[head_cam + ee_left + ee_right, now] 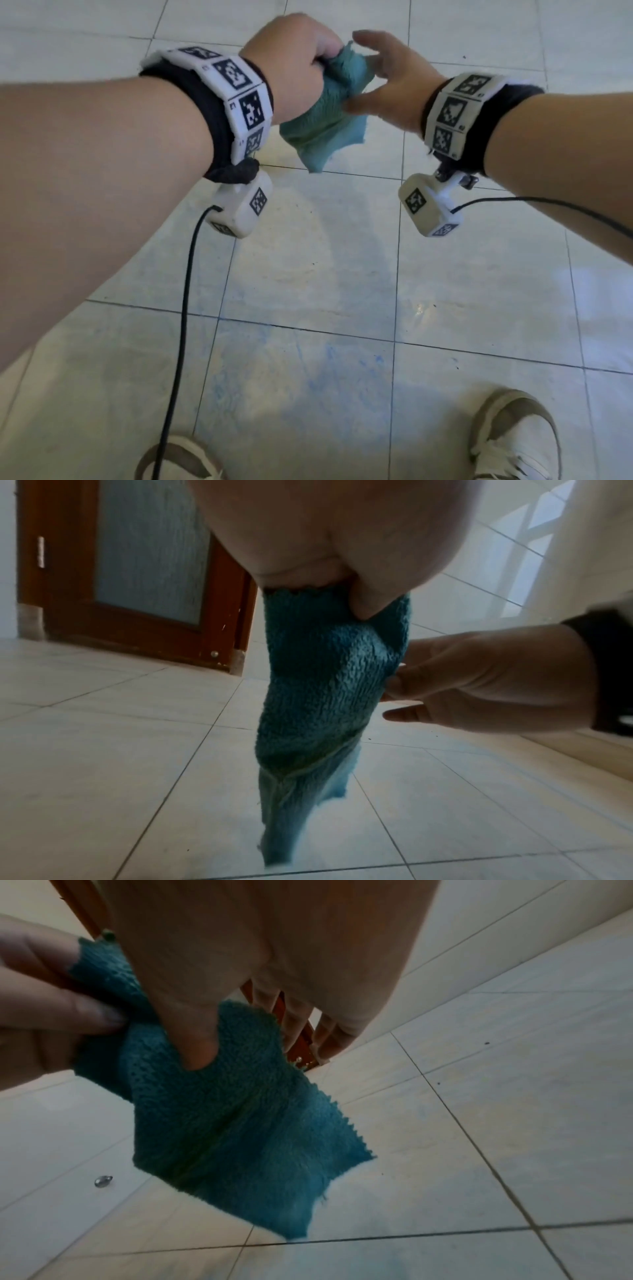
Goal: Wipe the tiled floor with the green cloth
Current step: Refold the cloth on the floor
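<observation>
The green cloth (325,113) is held bunched in the clenched left hand (294,65) and pinched at its side by the right hand (387,82), hanging lengthwise straight down, clear above the tiled floor (308,274)

No readable text, brand, number or sign anywhere; only black-and-white square code markers, no letters or digits legible; they sit on the left wristband (236,92), the right wristband (455,113), the left wrist camera block (241,205) and the right wrist camera block (428,209)
</observation>
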The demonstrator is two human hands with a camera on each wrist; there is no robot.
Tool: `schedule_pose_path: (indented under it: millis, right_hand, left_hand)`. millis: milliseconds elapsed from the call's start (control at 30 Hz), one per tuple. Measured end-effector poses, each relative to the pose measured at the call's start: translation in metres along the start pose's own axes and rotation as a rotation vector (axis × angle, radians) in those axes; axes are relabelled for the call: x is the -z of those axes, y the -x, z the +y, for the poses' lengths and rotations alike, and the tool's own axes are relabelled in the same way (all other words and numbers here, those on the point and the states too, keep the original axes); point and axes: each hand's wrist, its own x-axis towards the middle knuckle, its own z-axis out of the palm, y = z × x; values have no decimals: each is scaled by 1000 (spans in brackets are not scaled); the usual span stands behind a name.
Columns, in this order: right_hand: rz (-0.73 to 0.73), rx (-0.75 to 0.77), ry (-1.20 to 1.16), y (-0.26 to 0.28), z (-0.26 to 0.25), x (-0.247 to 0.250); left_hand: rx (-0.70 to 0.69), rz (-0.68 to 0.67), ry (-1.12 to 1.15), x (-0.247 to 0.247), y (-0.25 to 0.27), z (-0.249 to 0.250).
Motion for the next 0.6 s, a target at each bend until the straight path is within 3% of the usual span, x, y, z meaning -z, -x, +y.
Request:
schedule_pose_path:
  millis: [133, 300, 433, 500, 600]
  right_hand:
    - [-60, 36, 239, 17, 1, -2]
    - [-458, -53, 568, 76, 49, -49]
    - [-670, -170, 582, 125, 81, -85]
    - [-689, -200, 537, 133, 89, -90]
    - [-626, -236, 453, 127, 95, -90]
  left_hand:
    - [26, -131, -44, -14, 15, 4]
    - [81, -490, -90, -84, 74, -11]
    - [141, -746, -65, -139, 119, -14]
    - [172, -773, -27, -154, 130, -13]
    - [196, -669, 15, -158, 125, -14]
